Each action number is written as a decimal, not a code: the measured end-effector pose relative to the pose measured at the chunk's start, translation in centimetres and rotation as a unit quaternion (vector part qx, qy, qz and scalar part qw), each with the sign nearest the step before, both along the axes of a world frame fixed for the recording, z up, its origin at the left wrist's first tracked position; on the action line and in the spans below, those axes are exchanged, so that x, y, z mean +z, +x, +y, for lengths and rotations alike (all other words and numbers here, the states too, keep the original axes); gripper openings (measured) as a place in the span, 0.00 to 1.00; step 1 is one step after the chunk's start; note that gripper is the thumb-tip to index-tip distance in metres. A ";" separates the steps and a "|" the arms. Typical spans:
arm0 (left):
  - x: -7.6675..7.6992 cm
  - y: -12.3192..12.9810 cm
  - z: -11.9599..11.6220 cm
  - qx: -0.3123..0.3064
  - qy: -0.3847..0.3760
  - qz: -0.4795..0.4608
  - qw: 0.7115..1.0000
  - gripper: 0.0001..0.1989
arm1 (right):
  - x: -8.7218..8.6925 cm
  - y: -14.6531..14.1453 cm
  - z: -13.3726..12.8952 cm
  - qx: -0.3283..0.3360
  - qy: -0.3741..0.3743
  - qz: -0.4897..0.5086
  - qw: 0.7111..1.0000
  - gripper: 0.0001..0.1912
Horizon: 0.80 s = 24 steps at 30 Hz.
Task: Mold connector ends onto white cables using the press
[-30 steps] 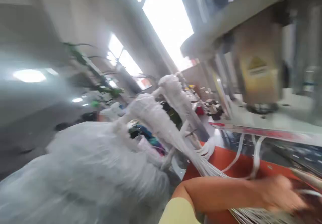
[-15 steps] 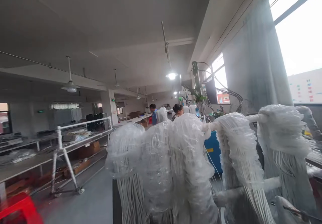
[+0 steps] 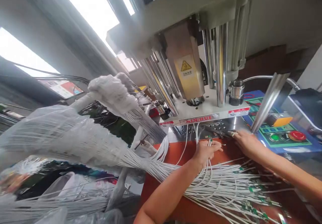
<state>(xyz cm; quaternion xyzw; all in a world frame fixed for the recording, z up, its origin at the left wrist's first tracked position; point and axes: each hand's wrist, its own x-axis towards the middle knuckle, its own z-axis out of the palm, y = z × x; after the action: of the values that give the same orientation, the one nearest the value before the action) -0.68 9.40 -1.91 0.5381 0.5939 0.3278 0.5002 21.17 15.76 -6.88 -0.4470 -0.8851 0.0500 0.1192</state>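
Observation:
My left hand is closed round white cables with small green connector ends, over a red-brown work surface. To its right, my right hand has its fingers closed at the front of a perforated metal plate, by a dark tool; whether it grips the tool is too blurred to tell. A large bundle of white cables with green ends lies on the surface below both hands. Above stands a press machine with a brass-coloured block.
At the right sits a blue control box with a green button and a red button, beside a slanting metal post. Plastic-wrapped cable bundles hang on a wrapped frame at the left. Windows are at the upper left.
The view has swung from the wide room down to the press and work surface. Both hands have come into view, the left with cables in it.

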 end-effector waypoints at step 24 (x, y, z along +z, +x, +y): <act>-0.2 -0.2 0.0 -0.019 -0.203 -0.198 0.959 0.08 | 7.3 -2.1 -1.6 -0.055 -0.340 0.025 0.938 0.22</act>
<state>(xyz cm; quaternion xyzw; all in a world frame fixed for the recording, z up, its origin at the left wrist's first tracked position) -0.84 9.39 -2.09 0.3609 0.5267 0.2908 0.7126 19.03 14.11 0.45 -0.5076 -0.7860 0.3526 -0.0149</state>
